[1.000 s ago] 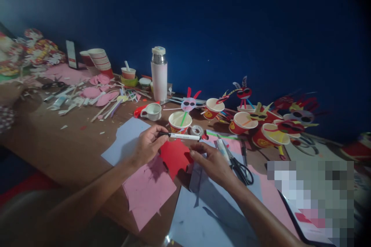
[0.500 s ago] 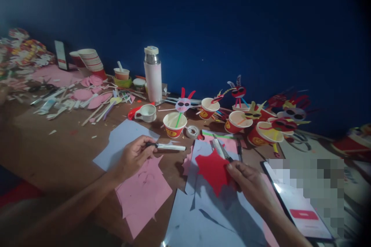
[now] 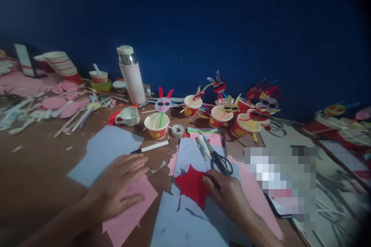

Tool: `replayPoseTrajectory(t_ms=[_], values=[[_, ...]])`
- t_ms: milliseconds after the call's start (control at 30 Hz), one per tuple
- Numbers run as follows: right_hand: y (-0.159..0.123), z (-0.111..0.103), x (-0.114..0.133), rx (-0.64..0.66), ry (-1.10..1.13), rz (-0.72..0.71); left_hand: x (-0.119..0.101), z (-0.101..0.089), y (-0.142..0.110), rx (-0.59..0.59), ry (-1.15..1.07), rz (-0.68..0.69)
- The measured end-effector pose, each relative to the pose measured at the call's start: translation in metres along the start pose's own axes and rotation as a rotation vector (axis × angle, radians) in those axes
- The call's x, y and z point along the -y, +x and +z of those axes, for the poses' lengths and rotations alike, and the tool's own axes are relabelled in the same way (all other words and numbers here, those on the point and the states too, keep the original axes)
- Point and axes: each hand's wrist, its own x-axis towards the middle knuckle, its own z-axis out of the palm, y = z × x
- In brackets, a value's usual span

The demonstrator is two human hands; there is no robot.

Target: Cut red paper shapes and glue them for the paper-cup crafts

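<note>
A star-like red paper piece (image 3: 191, 186) is pinched at its right edge by my right hand (image 3: 230, 193), over a blue paper sheet (image 3: 174, 220). My left hand (image 3: 123, 187), blurred a little, has its fingers apart and holds nothing; it is above a cut pink paper sheet (image 3: 142, 197). Just beyond its fingertips a white marker (image 3: 155, 146) with a black end lies on the table. Black-handled scissors (image 3: 222, 162) rest beyond my right hand, beside a white glue tube (image 3: 203, 148).
Decorated paper cups (image 3: 157, 125) with paper faces line the back. A white flask (image 3: 132, 81), a grey-white mug (image 3: 128, 116) and a tape roll (image 3: 177, 130) stand nearby. Paper scraps (image 3: 53, 103) and stacked cups (image 3: 62, 65) crowd the left. A phone (image 3: 279, 208) lies at right.
My left hand has let go of the marker, which now lies on the table, and its fingers have spread. My right hand has lowered the red paper toward me. The view has turned right.
</note>
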Motion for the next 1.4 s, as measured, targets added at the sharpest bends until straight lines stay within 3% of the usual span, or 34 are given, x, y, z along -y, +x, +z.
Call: replayPoseTrajectory(t_ms=[100, 167, 333, 433, 533, 600, 700, 800, 900, 1033, 1200, 1400], values=[[-0.001, 0.003, -0.001, -0.032, -0.082, 0.009, -0.010, 0.011, -0.015, 0.127, 0.044, 0.075], [0.000, 0.005, -0.002, -0.048, -0.119, 0.014, -0.013, 0.021, -0.018, 0.151, 0.083, 0.065], [0.000, 0.010, -0.004, -0.065, -0.132, 0.011, -0.009, 0.040, 0.002, 0.085, 0.180, 0.021], [-0.001, 0.010, -0.002, -0.066, -0.089, 0.006, -0.011, 0.038, 0.017, 0.078, 0.197, 0.035], [-0.001, 0.005, -0.001, -0.052, -0.014, -0.008, -0.023, 0.031, 0.029, 0.060, 0.070, 0.052], [0.000, -0.002, -0.002, -0.067, 0.084, 0.000, -0.036, 0.026, 0.038, 0.050, -0.041, 0.079], [0.002, -0.016, -0.004, -0.226, 0.384, 0.064, -0.058, 0.024, 0.052, 0.029, -0.143, 0.183], [0.004, -0.028, -0.007, -0.416, 0.640, 0.122, -0.074, 0.032, 0.060, 0.150, -0.136, 0.347], [0.003, -0.030, -0.009, -0.418, 0.700, 0.148, -0.077, 0.045, 0.059, 0.207, -0.089, 0.365], [0.001, -0.020, -0.006, -0.262, 0.631, 0.136, -0.073, 0.055, 0.054, 0.138, -0.128, 0.362], [0.001, -0.006, -0.003, -0.079, 0.389, 0.046, -0.078, 0.051, 0.053, 0.061, -0.228, 0.387], [0.002, 0.010, -0.002, -0.087, 0.000, -0.101, -0.080, 0.048, 0.054, -0.063, -0.267, 0.354]])
